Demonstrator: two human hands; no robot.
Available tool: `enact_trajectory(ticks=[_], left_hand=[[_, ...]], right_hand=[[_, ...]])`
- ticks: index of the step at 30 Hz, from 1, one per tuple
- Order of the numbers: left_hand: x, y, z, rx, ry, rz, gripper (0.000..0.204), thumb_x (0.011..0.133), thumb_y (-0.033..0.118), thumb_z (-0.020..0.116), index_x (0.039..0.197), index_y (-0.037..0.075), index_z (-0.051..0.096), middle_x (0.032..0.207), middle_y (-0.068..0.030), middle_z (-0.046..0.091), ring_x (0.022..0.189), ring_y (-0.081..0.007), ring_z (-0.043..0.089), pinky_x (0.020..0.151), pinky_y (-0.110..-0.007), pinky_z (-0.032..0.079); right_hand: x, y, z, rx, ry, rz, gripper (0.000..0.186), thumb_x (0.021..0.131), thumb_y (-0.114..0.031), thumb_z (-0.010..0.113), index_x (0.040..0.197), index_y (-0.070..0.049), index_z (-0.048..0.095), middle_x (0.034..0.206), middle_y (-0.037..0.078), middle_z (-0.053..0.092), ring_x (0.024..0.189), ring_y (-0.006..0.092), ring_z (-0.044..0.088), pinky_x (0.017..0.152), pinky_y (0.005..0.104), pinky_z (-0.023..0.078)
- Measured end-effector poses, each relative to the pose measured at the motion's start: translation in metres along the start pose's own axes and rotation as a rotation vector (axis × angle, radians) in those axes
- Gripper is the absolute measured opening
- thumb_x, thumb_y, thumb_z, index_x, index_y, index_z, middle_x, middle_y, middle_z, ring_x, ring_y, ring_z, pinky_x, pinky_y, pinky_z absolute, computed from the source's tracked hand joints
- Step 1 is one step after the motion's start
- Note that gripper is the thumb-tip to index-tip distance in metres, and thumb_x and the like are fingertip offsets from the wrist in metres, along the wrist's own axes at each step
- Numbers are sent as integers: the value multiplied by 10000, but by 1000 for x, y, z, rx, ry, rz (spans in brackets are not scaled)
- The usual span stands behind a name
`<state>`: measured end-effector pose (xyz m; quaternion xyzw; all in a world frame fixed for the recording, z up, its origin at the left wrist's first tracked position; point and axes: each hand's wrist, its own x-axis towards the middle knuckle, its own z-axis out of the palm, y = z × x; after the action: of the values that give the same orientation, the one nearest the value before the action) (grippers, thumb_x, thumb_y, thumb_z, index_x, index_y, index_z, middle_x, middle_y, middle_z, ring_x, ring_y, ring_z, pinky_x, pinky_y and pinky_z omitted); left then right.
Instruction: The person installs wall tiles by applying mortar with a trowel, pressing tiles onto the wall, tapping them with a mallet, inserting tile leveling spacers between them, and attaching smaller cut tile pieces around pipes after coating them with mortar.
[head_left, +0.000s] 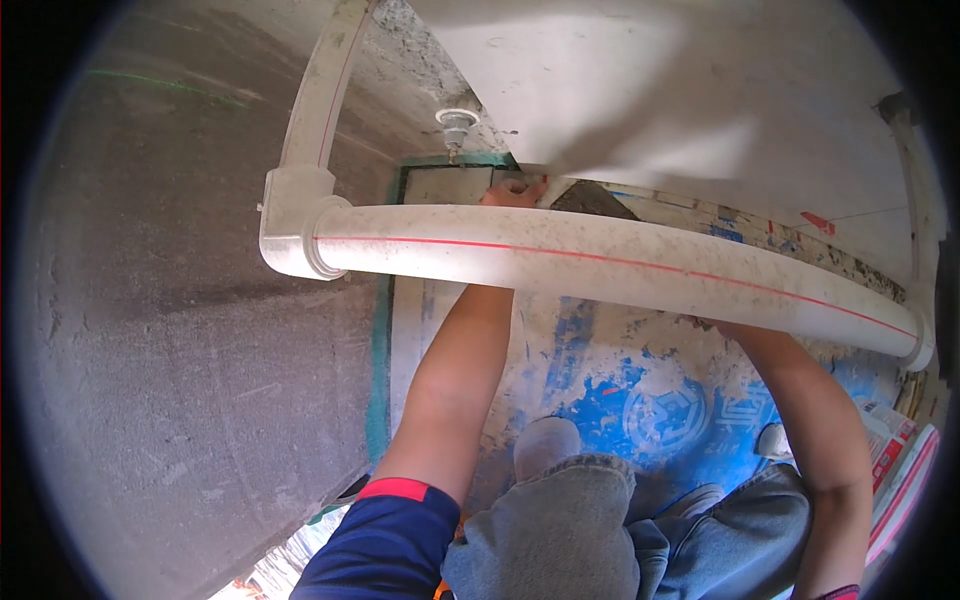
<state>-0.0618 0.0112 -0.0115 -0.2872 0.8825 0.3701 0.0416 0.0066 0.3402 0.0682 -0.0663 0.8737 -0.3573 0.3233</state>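
Beyond a thick white pipe (600, 255) with a red line along it, my left hand (512, 192) is at the foot of the pale wall. Its fingers look curled in, and the pipe covers part of the hand; I cannot make out what they grip. Beside it lies a dark grey, rough-looking patch (597, 199), its lower part cut off by the pipe. My right hand (706, 323) is almost wholly hidden under the pipe, with only a small edge near the wrist showing. Whether it holds anything cannot be seen.
A pipe elbow (292, 225) joins an upright pipe (325, 90) at left, near a rough grey wall (200, 330). A fitting (456, 122) juts from the corner. Blue, dirt-smeared sheeting (650, 410) covers the floor. A red-and-white package (890, 450) stands at right.
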Motion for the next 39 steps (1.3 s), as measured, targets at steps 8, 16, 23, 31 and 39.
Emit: enact_trajectory(ticks=[8, 16, 23, 31, 39], left_hand=[[-4, 12, -5, 25, -28, -17, 446, 749, 443, 777, 965, 54, 752, 853, -175, 728, 799, -294, 717, 771, -389, 538], [7, -9, 7, 149, -11, 115, 409, 819, 450, 710, 1006, 88, 738, 993, -182, 719, 899, -346, 701, 792, -428, 548], [55, -80, 40, 239, 74, 467, 475, 796, 476, 743, 891, 11, 725, 870, -154, 731, 785, -308, 695, 735, -435, 525], [31, -80, 37, -29, 141, 557, 327, 877, 269, 688, 1045, -11, 664, 990, -149, 699, 871, -231, 653, 815, -388, 505], [-209, 60, -145, -147, -639, 499, 240, 851, 138, 649, 1028, -18, 688, 864, -82, 719, 752, -160, 666, 688, -264, 519]], right_hand=[[0, -6, 9, -3, -32, 10, 444, 971, -431, 456, 1072, -47, 656, 998, 198, 666, 959, 360, 628, 847, 454, 487], [2, -5, 37, -4, -81, -60, 523, 979, -503, 442, 1082, -37, 657, 1021, 223, 668, 983, 385, 628, 876, 474, 481], [-55, 26, 53, 39, -352, 32, 730, 960, -665, 355, 988, 3, 649, 861, 218, 678, 833, 365, 658, 810, 467, 504], [-170, 95, 23, -23, -32, -14, 571, 956, -566, 489, 1083, -27, 632, 1014, 258, 664, 964, 434, 631, 835, 461, 496], [-316, 210, 19, 56, 751, 852, 520, 883, -473, 626, 1057, 17, 652, 1136, 272, 634, 1068, 421, 601, 907, 485, 478]])
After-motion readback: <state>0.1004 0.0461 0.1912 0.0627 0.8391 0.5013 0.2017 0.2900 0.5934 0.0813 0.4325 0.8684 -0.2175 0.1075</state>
